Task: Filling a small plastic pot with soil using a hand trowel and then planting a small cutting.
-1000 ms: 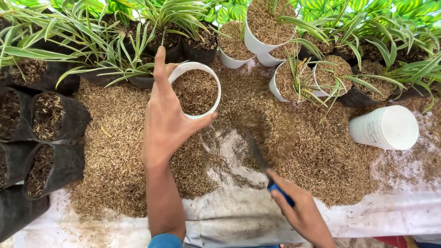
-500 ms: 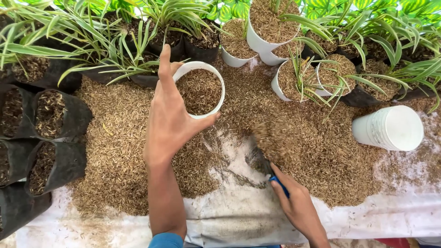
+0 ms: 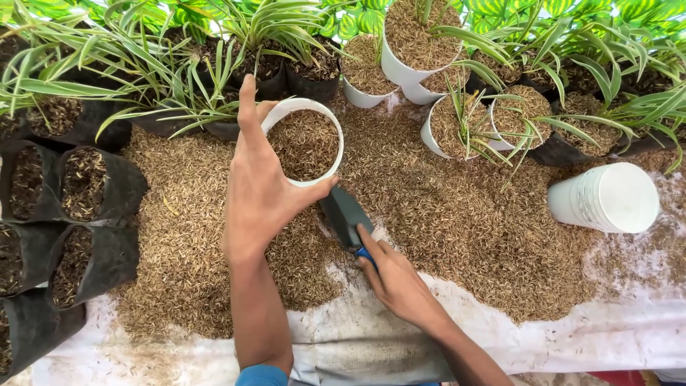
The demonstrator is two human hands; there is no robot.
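Note:
My left hand (image 3: 261,189) grips the rim of a white pot (image 3: 318,176) filled nearly to the top with brown husk. My right hand (image 3: 396,279) holds a small trowel by its blue handle. The trowel's dark blade (image 3: 345,212) lies empty just below the pot, close to my left thumb. A wide pile of loose brown husk (image 3: 457,221) covers the white sheet (image 3: 400,336) around both hands.
A stack of empty white pots (image 3: 604,198) lies on its side at the right. Black grow bags (image 3: 86,214) with husk stand at the left. Potted striped-leaf plants (image 3: 471,125) in white pots and black bags line the back.
The trowel, loaded with husk a second ago at the right, has swung left to the pot and its blade is now empty. My left hand has stayed on the pot.

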